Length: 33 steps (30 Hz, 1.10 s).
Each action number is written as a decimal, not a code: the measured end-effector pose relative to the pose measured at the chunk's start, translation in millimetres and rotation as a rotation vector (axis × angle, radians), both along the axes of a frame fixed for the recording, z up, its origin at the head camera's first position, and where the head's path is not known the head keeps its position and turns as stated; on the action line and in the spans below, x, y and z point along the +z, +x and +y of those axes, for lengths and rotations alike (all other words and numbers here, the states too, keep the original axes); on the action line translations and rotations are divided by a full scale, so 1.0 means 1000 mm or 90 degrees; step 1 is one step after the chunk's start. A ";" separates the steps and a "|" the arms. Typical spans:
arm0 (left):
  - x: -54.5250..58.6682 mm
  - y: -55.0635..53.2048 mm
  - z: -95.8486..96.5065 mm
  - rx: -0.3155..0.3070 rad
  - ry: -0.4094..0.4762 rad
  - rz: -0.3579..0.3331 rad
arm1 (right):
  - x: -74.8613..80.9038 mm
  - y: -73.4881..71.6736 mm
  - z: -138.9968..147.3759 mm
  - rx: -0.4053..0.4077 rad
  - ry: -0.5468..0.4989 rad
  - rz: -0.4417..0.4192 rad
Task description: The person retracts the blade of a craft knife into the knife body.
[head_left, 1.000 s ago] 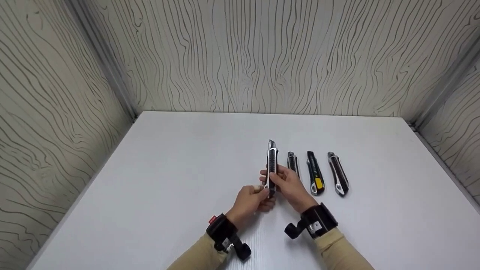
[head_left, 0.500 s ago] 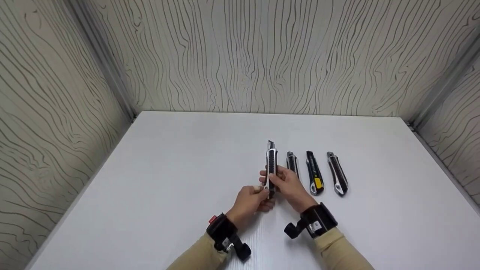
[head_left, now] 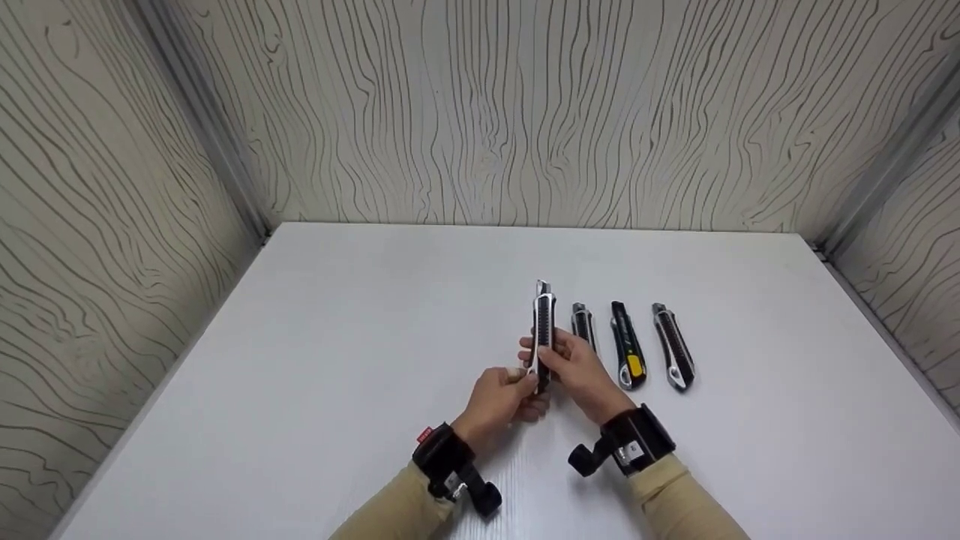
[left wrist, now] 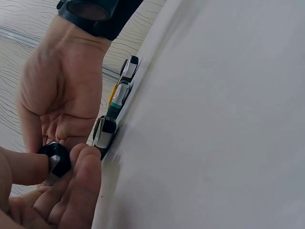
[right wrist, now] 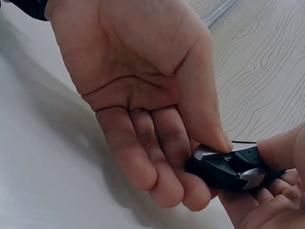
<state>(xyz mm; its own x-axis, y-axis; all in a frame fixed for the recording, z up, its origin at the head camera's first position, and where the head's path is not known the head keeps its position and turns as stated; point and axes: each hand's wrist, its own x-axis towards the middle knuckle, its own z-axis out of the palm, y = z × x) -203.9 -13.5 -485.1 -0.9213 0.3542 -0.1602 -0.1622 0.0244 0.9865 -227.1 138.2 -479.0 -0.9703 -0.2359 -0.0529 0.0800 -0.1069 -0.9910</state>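
Observation:
A black and silver utility knife (head_left: 544,319) is held above the table, its tip pointing away from me. My right hand (head_left: 583,375) pinches its middle, thumb on top and fingers underneath. At the near end, my left hand (head_left: 499,401) pinches the handle between thumb and fingers. In the left wrist view the knife's dark butt (left wrist: 58,160) sits between the left thumb and fingers. The right wrist view has the right thumb pressing on the knife (right wrist: 224,167). Part of the handle is hidden by the fingers.
To the right lie a black and silver utility knife (head_left: 583,321), partly behind my right hand, a black one with a yellow slider (head_left: 628,345), and a dark red and silver one (head_left: 673,345). They rest on a white table (head_left: 337,337) with patterned walls (head_left: 465,112) behind and beside it.
The held utility knife has tilted or risen slightly, and my left hand has shifted a little upward with it. Both hands keep their hold.

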 end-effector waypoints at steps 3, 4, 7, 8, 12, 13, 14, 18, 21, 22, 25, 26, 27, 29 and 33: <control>0.001 0.001 -0.001 0.004 -0.004 -0.002 | 0.000 0.001 0.000 0.004 -0.011 -0.004; 0.001 0.001 -0.001 0.005 -0.008 -0.001 | 0.000 0.001 0.000 0.006 -0.014 -0.006; 0.002 0.001 -0.002 0.012 -0.021 0.003 | 0.000 0.003 -0.001 0.015 -0.022 -0.008; 0.002 0.001 -0.002 0.013 -0.022 0.002 | 0.000 0.003 -0.001 0.022 -0.022 -0.004; 0.002 0.000 -0.002 0.016 0.006 -0.007 | 0.001 0.002 -0.001 0.038 -0.016 0.012; 0.002 0.000 -0.002 0.015 0.012 -0.009 | 0.001 0.002 -0.001 0.043 -0.013 0.016; 0.002 0.000 -0.002 0.016 0.019 -0.011 | 0.001 0.002 -0.001 0.043 -0.011 0.016; 0.001 -0.001 -0.002 0.008 0.029 -0.014 | 0.004 0.001 0.001 0.039 0.014 -0.006; 0.000 -0.001 -0.002 -0.006 0.036 -0.022 | 0.008 0.002 0.002 0.028 0.051 -0.022; 0.001 -0.001 -0.002 -0.010 0.036 -0.024 | 0.010 0.002 0.003 0.026 0.066 -0.023; 0.001 -0.001 -0.002 -0.016 0.043 -0.030 | 0.015 0.002 0.003 0.020 0.111 -0.019; 0.001 -0.001 -0.001 -0.017 0.045 -0.031 | 0.016 0.002 0.003 0.015 0.129 -0.017; 0.001 0.000 -0.001 -0.017 0.048 -0.032 | 0.017 0.001 0.002 0.007 0.148 -0.017; 0.001 0.000 -0.001 -0.020 0.050 -0.035 | 0.018 0.000 0.001 -0.015 0.201 -0.008; 0.002 0.000 0.000 -0.031 0.038 -0.041 | 0.019 -0.001 0.000 -0.053 0.318 0.004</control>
<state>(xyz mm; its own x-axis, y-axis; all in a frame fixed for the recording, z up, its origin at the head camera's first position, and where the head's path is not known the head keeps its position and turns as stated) -203.6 -13.9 -483.5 -0.8910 0.4095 -0.1959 -0.2257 -0.0252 0.9739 -228.1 138.4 -460.2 -0.9855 -0.1056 -0.1329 0.0845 0.3742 -0.9235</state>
